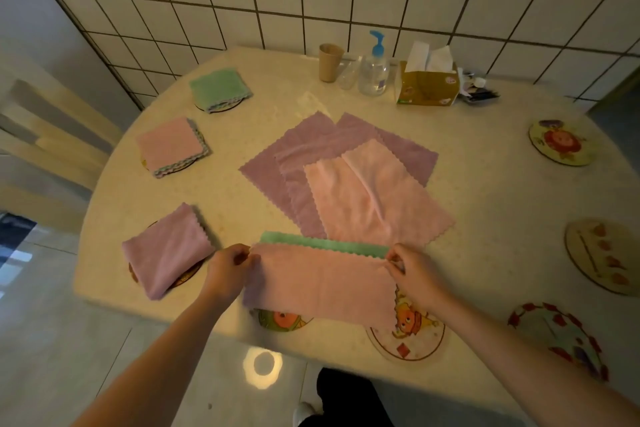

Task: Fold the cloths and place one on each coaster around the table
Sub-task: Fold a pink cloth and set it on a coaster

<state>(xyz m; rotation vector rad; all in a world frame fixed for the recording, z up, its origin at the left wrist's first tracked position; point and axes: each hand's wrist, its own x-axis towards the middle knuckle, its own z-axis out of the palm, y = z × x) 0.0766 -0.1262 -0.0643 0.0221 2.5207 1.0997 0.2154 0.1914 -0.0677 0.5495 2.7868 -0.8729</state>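
Round pale worktop (485, 204) against a tiled wall; contents listed left to right.

1. Folded mauve cloth (166, 251), at 9 o'clock, lying on a coaster that shows only at its near edge.
2. Folded pink cloth (171, 146), at 10 o'clock, on a second coaster.
3. Folded green cloth (219, 88), at 11 o'clock, on a third coaster.
4. Left hand (228, 269), at 7 o'clock, fingers curled and pinching the left top corner of the pink-and-green cloth (322, 282).
5. Pink-and-green cloth, at 6 o'clock, folded over lengthwise, pink face up, with a green strip showing along its far edge; its lower part hangs over two cartoon coasters (412, 333) at the near rim.
6. Unfolded cloths at centre: two mauve cloths (304, 156) overlapping, with a pale pink cloth (367, 198) spread on top.
7. Right hand (412, 270), at 5 o'clock, pinching the cloth's right top corner.
8. At 12 o'clock, by the wall: brown cup (330, 62), pump bottle (374, 69), tissue box (427, 85).
9. Bare coasters on the right: flower coaster (561, 143) at 2 o'clock, another (602, 255) at 3 o'clock, and one (561, 340) at 4 o'clock.
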